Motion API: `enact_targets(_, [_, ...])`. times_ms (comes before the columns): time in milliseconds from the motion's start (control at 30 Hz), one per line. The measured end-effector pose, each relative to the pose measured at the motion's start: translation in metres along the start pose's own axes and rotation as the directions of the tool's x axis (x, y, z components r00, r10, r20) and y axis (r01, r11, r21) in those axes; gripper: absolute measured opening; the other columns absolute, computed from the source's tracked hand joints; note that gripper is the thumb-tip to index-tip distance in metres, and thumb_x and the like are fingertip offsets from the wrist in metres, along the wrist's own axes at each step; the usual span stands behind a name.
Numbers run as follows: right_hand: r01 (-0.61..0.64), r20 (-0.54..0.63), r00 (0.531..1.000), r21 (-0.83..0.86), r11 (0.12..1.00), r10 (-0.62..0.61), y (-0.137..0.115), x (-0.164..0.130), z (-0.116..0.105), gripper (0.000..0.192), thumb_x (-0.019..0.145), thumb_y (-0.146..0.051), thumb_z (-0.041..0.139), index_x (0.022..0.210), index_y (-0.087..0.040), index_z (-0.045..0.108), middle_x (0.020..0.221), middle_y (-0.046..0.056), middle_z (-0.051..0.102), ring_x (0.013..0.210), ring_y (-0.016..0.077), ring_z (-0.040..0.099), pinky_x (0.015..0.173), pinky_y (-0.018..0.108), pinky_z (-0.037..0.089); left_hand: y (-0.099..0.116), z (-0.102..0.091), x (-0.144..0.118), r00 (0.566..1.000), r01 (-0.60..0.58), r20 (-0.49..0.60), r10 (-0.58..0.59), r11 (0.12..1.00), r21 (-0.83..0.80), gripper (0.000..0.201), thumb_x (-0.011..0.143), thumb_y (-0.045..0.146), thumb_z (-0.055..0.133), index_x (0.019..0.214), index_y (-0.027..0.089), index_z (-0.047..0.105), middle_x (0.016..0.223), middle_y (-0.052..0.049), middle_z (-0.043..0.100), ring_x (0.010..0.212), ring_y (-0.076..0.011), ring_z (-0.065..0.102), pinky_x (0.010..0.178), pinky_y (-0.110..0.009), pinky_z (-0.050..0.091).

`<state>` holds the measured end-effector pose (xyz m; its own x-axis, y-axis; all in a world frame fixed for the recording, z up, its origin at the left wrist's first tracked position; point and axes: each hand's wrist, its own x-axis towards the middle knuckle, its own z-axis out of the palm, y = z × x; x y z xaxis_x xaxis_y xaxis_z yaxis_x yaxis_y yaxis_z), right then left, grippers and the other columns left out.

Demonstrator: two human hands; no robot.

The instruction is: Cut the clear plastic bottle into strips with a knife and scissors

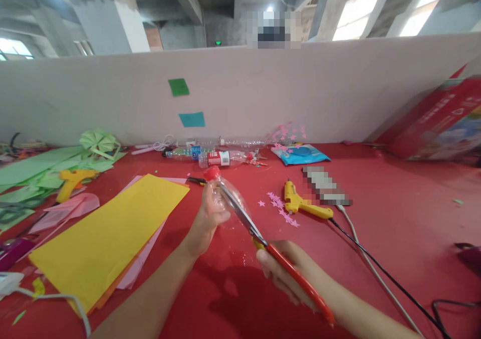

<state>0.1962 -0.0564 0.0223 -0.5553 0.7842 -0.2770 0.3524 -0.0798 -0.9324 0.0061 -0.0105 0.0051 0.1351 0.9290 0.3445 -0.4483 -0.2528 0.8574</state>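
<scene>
My left hand (206, 217) holds a clear plastic bottle (227, 194) with a red cap above the red table (394, 213), cap pointing away to the left. My right hand (287, 271) grips red-handled scissors (259, 231). Their metal blades lie along the bottle's side, touching the plastic. Whether the blades cut into it I cannot tell.
A yellow paper sheet (108, 233) over pink sheets lies left. A yellow glue gun (300, 203) with a black cord, pink paper stars (281, 211), several bottles (221, 157) and a blue packet (300, 153) lie beyond. Green paper (45, 171) and another glue gun (73, 181) sit far left; a red box (439, 121) right.
</scene>
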Motion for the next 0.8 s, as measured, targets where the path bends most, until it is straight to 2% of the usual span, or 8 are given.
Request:
enact_targets(233, [0.035,-0.027,0.999,-0.020,0.999,-0.035,0.0019,-0.0013,0.0022,0.066,0.073,-0.086,0.035,0.060,-0.022,0.035,0.043,-0.010,0.028,0.039,0.0045,0.023,0.039,0.021,0.017,-0.0040,-0.0011,-0.0025,1.000,-0.005,0.013,0.005,0.999,0.034,0.056,0.071,0.025,0.067,0.123,0.028,0.045,0.108,-0.004,0.059,0.101,-0.0226,0.057,0.095,-0.042,0.042])
enact_targets(533, [-0.019,-0.044,0.999,-0.039,0.999,0.017,-0.0011,-0.0024,0.0045,0.059,0.080,-0.075,0.044,0.057,-0.021,0.034,0.041,-0.009,0.031,0.037,0.0034,0.025,0.037,0.020,0.019,-0.0033,-0.0005,-0.0026,0.999,0.011,-0.037,-0.010,0.999,0.048,0.057,0.069,0.028,0.070,0.121,0.029,0.048,0.109,-0.005,0.058,0.106,-0.0260,0.055,0.098,-0.045,0.039])
enact_targets(800, [-0.082,-0.043,0.996,0.003,0.997,0.082,-0.0041,-0.0040,0.0048,0.058,0.078,-0.075,0.046,0.058,-0.021,0.038,0.038,-0.010,0.033,0.030,0.0035,0.030,0.032,0.018,0.023,-0.0020,-0.0038,-0.0012,0.999,-0.030,0.023,0.029,0.998,0.055,0.055,0.070,0.027,0.069,0.120,0.028,0.047,0.106,-0.005,0.058,0.102,-0.0252,0.058,0.097,-0.046,0.041])
